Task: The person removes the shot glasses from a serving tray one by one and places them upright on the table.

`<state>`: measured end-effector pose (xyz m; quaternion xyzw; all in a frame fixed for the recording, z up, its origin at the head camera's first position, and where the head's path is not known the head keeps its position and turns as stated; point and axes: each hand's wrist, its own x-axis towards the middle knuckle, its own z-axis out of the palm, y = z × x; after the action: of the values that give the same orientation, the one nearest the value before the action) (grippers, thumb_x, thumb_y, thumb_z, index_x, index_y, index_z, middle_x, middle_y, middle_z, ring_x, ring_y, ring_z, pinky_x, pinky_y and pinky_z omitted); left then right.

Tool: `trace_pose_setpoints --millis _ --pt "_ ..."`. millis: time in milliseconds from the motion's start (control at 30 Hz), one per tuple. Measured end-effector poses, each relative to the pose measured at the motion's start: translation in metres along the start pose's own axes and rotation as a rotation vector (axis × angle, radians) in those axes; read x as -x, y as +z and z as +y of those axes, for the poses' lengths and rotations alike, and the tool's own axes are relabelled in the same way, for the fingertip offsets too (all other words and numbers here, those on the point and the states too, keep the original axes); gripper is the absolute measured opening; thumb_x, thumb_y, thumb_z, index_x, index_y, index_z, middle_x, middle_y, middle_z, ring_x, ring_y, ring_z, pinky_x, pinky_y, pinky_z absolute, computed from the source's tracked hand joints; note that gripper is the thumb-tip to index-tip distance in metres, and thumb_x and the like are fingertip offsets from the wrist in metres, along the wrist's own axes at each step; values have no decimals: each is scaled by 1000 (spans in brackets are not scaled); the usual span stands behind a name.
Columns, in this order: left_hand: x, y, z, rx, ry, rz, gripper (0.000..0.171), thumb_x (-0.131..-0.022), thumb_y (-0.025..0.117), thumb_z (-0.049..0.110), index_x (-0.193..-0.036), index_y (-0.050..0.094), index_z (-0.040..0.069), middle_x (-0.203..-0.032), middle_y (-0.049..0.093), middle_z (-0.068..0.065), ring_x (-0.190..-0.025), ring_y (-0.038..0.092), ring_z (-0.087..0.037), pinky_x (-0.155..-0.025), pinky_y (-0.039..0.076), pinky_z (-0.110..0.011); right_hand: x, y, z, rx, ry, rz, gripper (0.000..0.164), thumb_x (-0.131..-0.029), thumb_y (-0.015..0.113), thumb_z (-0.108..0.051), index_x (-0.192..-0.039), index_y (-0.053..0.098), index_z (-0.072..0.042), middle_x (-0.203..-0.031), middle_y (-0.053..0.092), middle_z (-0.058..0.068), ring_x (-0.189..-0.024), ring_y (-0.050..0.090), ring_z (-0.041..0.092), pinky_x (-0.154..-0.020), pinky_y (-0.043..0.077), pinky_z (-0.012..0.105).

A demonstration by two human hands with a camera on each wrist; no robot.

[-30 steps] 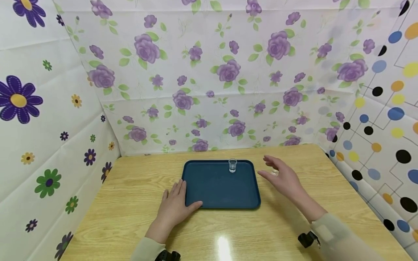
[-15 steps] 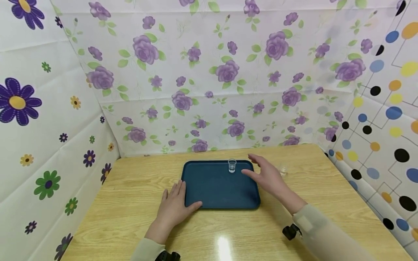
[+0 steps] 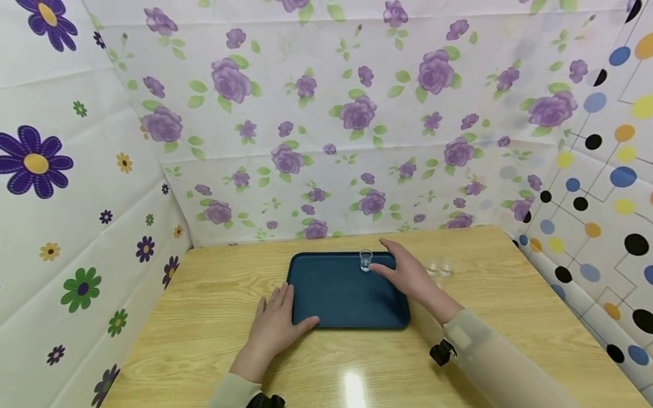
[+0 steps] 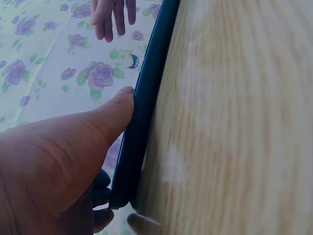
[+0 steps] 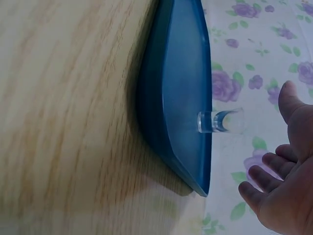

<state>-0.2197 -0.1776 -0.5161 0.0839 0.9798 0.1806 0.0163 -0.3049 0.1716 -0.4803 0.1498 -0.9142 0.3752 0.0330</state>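
A dark blue rectangular tray (image 3: 336,297) lies on the wooden table. One small clear shot glass (image 3: 365,262) stands upright near its far right corner. My left hand (image 3: 275,324) rests at the near left corner of the tray, thumb along the front rim and the other fingers along the left side. Over the tray's right edge, my right hand (image 3: 406,275) hovers with thumb and fingers spread. In the right wrist view that hand (image 5: 288,161) is apart from the shot glass (image 5: 220,121), with nothing in its grasp.
Several more small clear glasses (image 3: 440,268) stand on the table right of the tray, partly behind the right wrist. Patterned cloth (image 3: 326,124) hangs along the table's back and sides. The wooden table (image 3: 214,294) extends around the tray.
My right hand has moved left, from beside the tray to above its right edge, close to the shot glass. The glasses behind it have come into sight. The left hand stays in place.
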Motion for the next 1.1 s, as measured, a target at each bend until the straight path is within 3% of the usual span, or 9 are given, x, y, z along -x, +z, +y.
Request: trace_pose_setpoints --millis 400,1100 --pt "0 0 2 1 -2 13 114 -97 70 75 -173 31 0 -179 26 -21 -166 24 -43 -132 12 -71 -18 10 -3 20 33 -31 88 -108 73 -47 -175 30 -9 -177 33 21 -160 35 45 -124 38 66" --pt "0 0 3 11 1 12 114 -97 71 75 -173 31 1 -179 27 -21 -166 24 -43 -132 12 -70 -36 19 1 -26 76 -49 84 -108 74 -43 -173 34 -6 -170 44 22 -153 47 42 -119 45 64"
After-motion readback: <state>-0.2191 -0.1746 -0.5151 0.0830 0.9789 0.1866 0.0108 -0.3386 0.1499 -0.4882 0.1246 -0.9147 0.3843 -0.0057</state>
